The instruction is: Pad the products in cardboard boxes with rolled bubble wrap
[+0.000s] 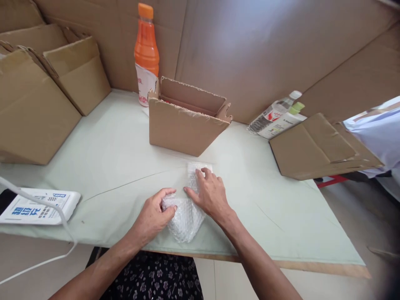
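A piece of bubble wrap [184, 221] lies folded near the front of the pale green table, with a narrower strip reaching away from me. My left hand [156, 210] grips the wrap's left corner, thumb on top and fingers curled at the edge. Over the strip rests my right hand [209, 191], its thumb and fingers apart and the fingertips touching the plastic. Whether anything is inside the wrap, I cannot tell. Just beyond both hands stands an upright cardboard box [184, 129] with its top open; a bit of red shows inside.
Larger cardboard boxes [31, 108] stand at the left. An orange bottle [146, 54] is behind the middle box. A clear bottle [275, 110] and a white tube [283, 124] lean near a tilted carton [318, 150] at right. A white cable [64, 221] crosses a white printed package [40, 206].
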### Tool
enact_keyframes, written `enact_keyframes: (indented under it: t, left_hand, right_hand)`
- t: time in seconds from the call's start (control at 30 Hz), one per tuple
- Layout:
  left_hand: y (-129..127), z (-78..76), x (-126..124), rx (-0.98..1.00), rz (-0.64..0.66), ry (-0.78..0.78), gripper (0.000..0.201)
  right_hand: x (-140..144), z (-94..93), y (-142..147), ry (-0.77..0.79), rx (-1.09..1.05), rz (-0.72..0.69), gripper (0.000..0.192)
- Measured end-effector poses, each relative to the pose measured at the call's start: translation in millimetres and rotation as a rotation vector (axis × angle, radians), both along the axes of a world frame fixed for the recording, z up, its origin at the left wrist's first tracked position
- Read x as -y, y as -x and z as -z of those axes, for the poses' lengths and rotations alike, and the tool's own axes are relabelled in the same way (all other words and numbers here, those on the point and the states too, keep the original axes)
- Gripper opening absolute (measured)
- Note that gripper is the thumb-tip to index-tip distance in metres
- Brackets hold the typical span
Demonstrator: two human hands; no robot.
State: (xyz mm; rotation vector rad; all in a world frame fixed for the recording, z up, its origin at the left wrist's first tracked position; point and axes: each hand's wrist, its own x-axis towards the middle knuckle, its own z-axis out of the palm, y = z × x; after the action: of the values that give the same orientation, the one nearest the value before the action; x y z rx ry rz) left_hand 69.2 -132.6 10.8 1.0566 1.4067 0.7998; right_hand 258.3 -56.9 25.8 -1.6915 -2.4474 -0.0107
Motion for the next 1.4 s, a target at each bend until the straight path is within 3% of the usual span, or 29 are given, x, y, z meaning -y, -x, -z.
enact_keyframes:
  t: [0.07,0.13,0.2,0.33,0.4,0.47,0.53,0.6,0.67,0.73,0.83,0.97,1.1,1.2,1.3,1.4]
  left_hand:
    - [-0.4,-1.5,4.0,-0.085,0.033,-0.083,0.042]
    - [0.3,-4.0,5.9,-0.131,0.08,-0.115,0.026]
    - [3.9,-7.2,6.8,-0.158,0.113,-0.092,0.014]
    - [23.3,-17.1,15.2,-0.176,0.037,-0.182,0.01]
    - [37.3,-22.2,26.8,-0.161,-0.008,-0.243,0.015]
    - [50.6,-24.3,43.5,-0.155,-0.011,-0.212,0.019]
    - [59.9,-21.9,62.5,-0.157,-0.012,-0.11,0.023]
    - [63.0,-16.5,80.0,-0.1,-0.036,0.023,0.024]
    - [60.4,-11.7,92.1,0.022,-0.112,0.125,0.038]
    - [55.3,-9.9,97.1,0.125,-0.201,0.166,0.067]
    - [50.5,-10.8,94.2,0.181,-0.236,0.16,0.088]
    - [56.3,-8.9,88.4,0.174,-0.066,0.169,0.075]
    - [70.4,-6.0,94.5,0.16,0.073,0.203,0.066]
    - [75.6,-8.7,101.3,0.27,0.159,0.293,0.062]
    - [69.6,-17.9,96.5,0.494,0.109,0.378,0.051]
    - [57.0,-29.4,72.4,0.718,-0.051,0.397,0.043]
  right_hand:
    - [-7.0,6.1,0.8,0.061,0.053,0.038,0.022]
    - [-9.3,8.2,-3.9,0.111,-0.024,0.108,0.01]
    - [-8.2,5.7,-15.3,0.154,-0.29,0.179,0.009]
    - [-2.5,-5.5,-41.1,0.157,-1.101,0.248,0.016]
    - [-3.3,-7.5,-43.9,0.165,-1.329,0.239,0.022]
    - [-9.5,-4.3,-38.5,0.248,-1.41,0.185,0.025]
    - [-19.8,1.9,-29.6,0.377,-1.344,0.118,0.025]
    - [-30.4,6.4,-22.4,0.422,-1.128,0.123,0.024]
    - [-38.0,5.8,-19.4,0.298,-0.907,0.203,0.026]
    - [-42.6,-0.5,-18.3,0.107,-0.806,0.244,0.028]
    - [-50.2,-13.7,-10.6,0.019,-0.729,0.085,0.028]
    - [-75.4,-18.6,16.6,0.201,-0.589,-0.169,0.039]
    - [-102.7,-12.6,35.7,0.285,-0.649,-0.173,0.048]
    - [-98.7,-12.3,31.4,0.28,-0.659,-0.149,0.047]
    - [-72.7,-14.8,12.1,0.316,-0.656,-0.152,0.038]
    - [-40.6,-13.6,-13.0,0.374,-0.683,-0.092,0.029]
